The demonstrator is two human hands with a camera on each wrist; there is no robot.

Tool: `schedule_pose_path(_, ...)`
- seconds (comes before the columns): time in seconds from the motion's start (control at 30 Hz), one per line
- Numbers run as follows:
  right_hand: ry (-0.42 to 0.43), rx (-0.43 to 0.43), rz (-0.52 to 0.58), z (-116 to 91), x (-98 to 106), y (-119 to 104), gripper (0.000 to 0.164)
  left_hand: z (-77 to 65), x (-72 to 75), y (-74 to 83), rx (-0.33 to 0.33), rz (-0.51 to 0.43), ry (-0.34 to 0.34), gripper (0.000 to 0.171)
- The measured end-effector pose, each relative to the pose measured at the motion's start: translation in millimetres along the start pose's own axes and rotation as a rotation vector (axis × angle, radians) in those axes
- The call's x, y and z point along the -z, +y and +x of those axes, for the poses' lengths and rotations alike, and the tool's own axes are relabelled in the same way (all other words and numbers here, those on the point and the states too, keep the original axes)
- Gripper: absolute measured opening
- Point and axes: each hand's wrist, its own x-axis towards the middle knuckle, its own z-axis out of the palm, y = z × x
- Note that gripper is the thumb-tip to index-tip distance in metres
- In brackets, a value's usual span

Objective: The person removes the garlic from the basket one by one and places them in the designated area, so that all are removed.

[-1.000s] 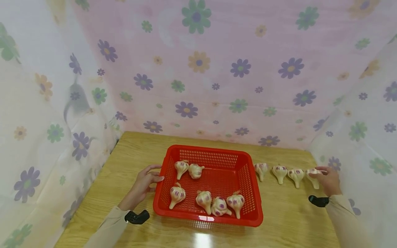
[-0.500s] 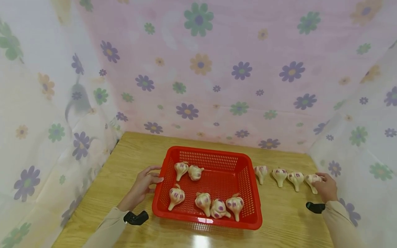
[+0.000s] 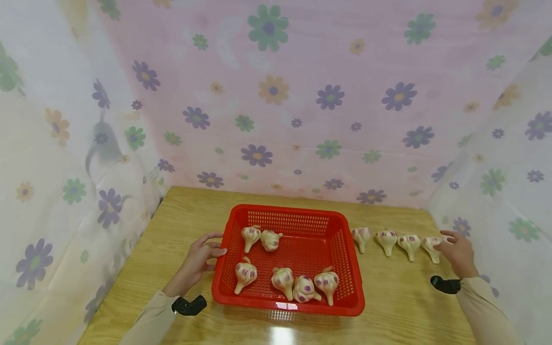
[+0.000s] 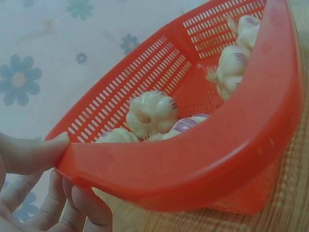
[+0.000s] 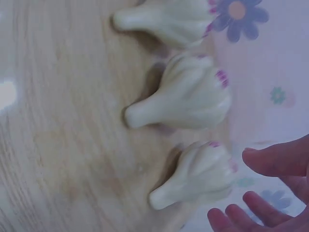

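Note:
A red plastic basket point(image 3: 290, 306) with slotted walls holds several garlic bulbs point(image 3: 246, 273). My left hand point(image 3: 200, 258) grips its left rim, the thumb point(image 4: 41, 152) over the edge and the fingers curled underneath, as the left wrist view shows. To the right of the basket, several more garlic bulbs point(image 3: 387, 242) lie in a row, stems toward me. Beside the rightmost bulb point(image 3: 431, 248) is my right hand point(image 3: 459, 254), its fingers relaxed. In the right wrist view, a gap shows between that hand's spread thumb and fingers and the nearest bulb point(image 5: 198, 174).
Everything rests on a wooden table point(image 3: 185, 206). Flower-printed cloth point(image 3: 276, 120) hangs behind it and along both sides. The right-hand cloth comes close to my right hand.
My right hand's fingers have come off the rightmost garlic bulb and drawn slightly back to the right. The bulb stays in the row. My left hand and the basket have not moved.

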Motion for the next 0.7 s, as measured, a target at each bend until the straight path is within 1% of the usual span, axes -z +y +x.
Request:
schedule_pose_path(0.13,-0.041,0.027,0.059,-9.2,4.9,-16.2,0.054,0.3,0.3,-0.4,0.0,0.001,-0.002,0.049)
schedule_pose_path(0.2,-0.069,0.059,0.089,-13.6,6.5,-24.6,0.045,0.5,0.6,-0.5,0.001,0.0,-0.006,0.049)
schedule_pose_path(0.27,-0.11,0.098,0.113,-17.6,6.8,-34.2,0.036,1.0,1.4,0.0,0.003,0.001,-0.009,0.05)
schedule_pose_path(0.37,-0.182,0.153,0.136,-24.2,5.6,-50.4,0.033,1.7,2.4,1.0,0.003,0.002,-0.011,0.051)
schedule_pose_path(0.47,-0.242,0.183,0.143,-32.6,3.9,-67.1,0.041,2.3,2.9,1.7,0.004,0.007,-0.016,0.051)
schedule_pose_path(0.6,-0.296,0.183,0.118,-46.2,0.5,-86.8,0.053,3.0,2.0,1.6,0.007,0.008,-0.027,0.051)
schedule_pose_path(0.7,-0.333,0.187,0.091,-54.3,-5.0,-99.4,0.059,2.6,2.0,1.3,0.004,0.004,-0.028,0.051)
